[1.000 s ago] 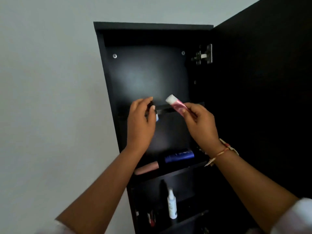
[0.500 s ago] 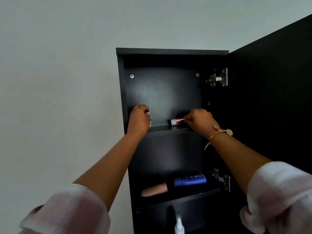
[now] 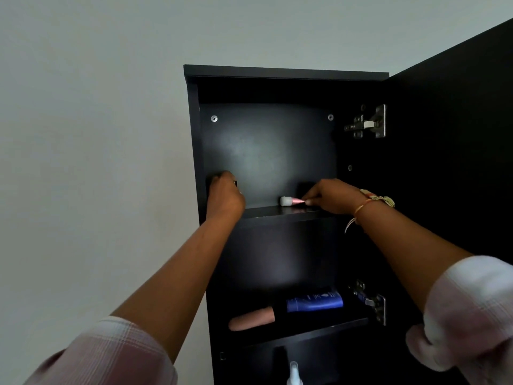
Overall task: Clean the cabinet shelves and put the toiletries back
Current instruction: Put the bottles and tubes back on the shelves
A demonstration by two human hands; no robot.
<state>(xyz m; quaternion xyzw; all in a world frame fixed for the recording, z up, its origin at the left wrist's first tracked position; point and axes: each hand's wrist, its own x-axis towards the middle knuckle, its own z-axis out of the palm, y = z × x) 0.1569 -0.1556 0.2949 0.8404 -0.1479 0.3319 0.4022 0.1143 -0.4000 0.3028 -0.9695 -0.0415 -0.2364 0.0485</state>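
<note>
The pink tube (image 3: 291, 201) has been laid on the top shelf (image 3: 266, 212), right side, still pinched by the right hand (image 3: 330, 197); release is judged next. The left hand (image 3: 224, 197) is curled at the left; its hold cannot be told.

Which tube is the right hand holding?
The white-capped pink tube on the top shelf, pinched by the right hand; the blue tube and peach tube lie untouched lower down.

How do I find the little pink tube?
Look at the tall black cabinet and its top shelf. The pink tube lies there, pinched by the right hand. Unlike the blue tube and peach tube lower down, it has a white cap.
</note>
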